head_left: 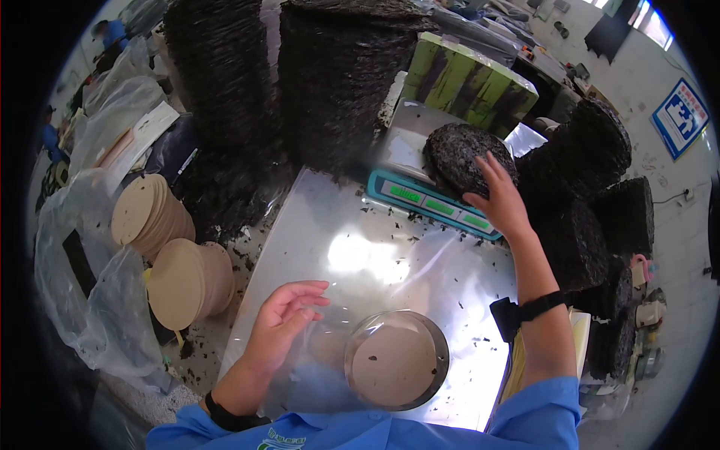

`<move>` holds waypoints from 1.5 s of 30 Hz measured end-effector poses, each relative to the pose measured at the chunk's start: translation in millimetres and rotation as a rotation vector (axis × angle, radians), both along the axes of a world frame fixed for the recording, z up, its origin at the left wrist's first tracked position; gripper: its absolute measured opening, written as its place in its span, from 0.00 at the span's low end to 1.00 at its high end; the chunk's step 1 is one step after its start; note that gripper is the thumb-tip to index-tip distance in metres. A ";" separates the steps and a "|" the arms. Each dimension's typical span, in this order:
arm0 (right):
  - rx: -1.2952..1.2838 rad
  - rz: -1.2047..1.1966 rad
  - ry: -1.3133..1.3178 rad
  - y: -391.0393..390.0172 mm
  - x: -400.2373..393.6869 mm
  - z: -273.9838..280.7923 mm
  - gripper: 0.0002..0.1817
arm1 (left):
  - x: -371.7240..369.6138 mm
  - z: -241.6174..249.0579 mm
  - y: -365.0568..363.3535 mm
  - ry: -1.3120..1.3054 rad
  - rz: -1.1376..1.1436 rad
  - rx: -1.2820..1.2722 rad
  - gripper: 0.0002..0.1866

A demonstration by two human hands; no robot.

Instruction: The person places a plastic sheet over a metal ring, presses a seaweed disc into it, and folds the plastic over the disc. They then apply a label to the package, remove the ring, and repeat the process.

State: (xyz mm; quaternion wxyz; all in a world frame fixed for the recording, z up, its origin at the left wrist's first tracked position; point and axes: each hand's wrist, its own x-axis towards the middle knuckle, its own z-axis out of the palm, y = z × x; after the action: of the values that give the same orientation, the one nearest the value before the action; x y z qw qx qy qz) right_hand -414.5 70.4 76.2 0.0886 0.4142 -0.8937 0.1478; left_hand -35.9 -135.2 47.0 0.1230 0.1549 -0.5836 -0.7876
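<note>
My right hand [499, 196] reaches out to a dark, round, flaky cake that looks like dried seaweed [457, 154], resting on a weighing scale [431, 204] with a teal frame and green lit displays. Its fingers are stretched out and lie on the cake's right edge. My left hand [289, 319] hovers above the metal tabletop [300, 247], fingers loosely bent and apart, holding nothing. Just right of it stands a round hoop [442, 373] with a tan cardboard disc [394, 364] inside and a clear plastic film around it.
Tall stacks of dark cakes [337, 82] rise behind the table, with more stacks [574, 240] at right. Tan disc piles [180, 285] and clear plastic bags [90, 292] lie at left. A green box [469, 82] stands behind the scale. Dark crumbs are scattered about.
</note>
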 end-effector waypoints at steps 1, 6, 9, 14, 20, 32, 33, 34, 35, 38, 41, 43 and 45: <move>0.077 0.013 0.024 6.9 -19.2 -27.9 0.45 | -6.5 7.9 -3.5 0.008 -0.030 -0.049 0.16; 0.115 -0.031 0.018 5.1 -18.2 -28.0 0.50 | -108.5 86.6 -33.8 0.300 -0.246 -0.934 0.12; 0.115 0.024 -0.062 10.6 -26.4 -23.9 0.52 | -212.6 80.9 0.8 0.469 -0.269 -1.207 0.15; 0.049 0.198 -0.069 26.2 -50.5 -35.5 0.51 | -341.0 -22.0 60.4 0.556 -0.157 -1.407 0.17; -0.088 0.147 -0.217 27.6 -51.6 -34.8 0.50 | -361.3 -37.5 70.7 0.672 0.010 -1.584 0.13; 0.015 0.101 -0.298 27.5 -51.4 -27.7 0.53 | -368.7 -27.0 63.3 0.514 0.077 -1.258 0.05; 0.038 0.081 -0.284 26.9 -51.0 -27.4 0.52 | -367.0 -23.2 56.9 0.504 0.148 -1.234 0.07; 0.036 0.084 -0.281 26.8 -51.9 -27.6 0.52 | -362.6 -14.4 48.9 0.493 0.217 -1.209 0.09; 0.037 0.108 -0.268 27.6 -52.9 -28.3 0.52 | -360.7 -10.8 41.1 0.384 0.192 -1.223 0.11; 0.042 0.144 -0.259 27.3 -53.6 -27.6 0.51 | -358.0 -14.4 33.6 0.584 0.012 -1.562 0.12; 0.043 0.152 -0.271 26.1 -51.5 -21.5 0.50 | -360.8 -20.1 32.9 0.569 -0.086 -1.682 0.16; 0.037 0.153 -0.286 26.9 -49.8 -20.8 0.50 | -368.3 -24.6 33.6 0.603 -0.107 -1.628 0.18; 0.042 0.155 -0.293 27.2 -54.1 -25.0 0.50 | -378.3 -27.4 30.9 0.528 -0.145 -1.573 0.18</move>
State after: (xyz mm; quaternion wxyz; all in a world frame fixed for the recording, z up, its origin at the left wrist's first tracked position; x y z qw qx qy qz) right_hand -468.6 97.6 51.2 -0.0629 0.4576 -0.8654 0.1943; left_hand -414.3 -104.3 19.6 0.2772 -0.2040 -0.9240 -0.1665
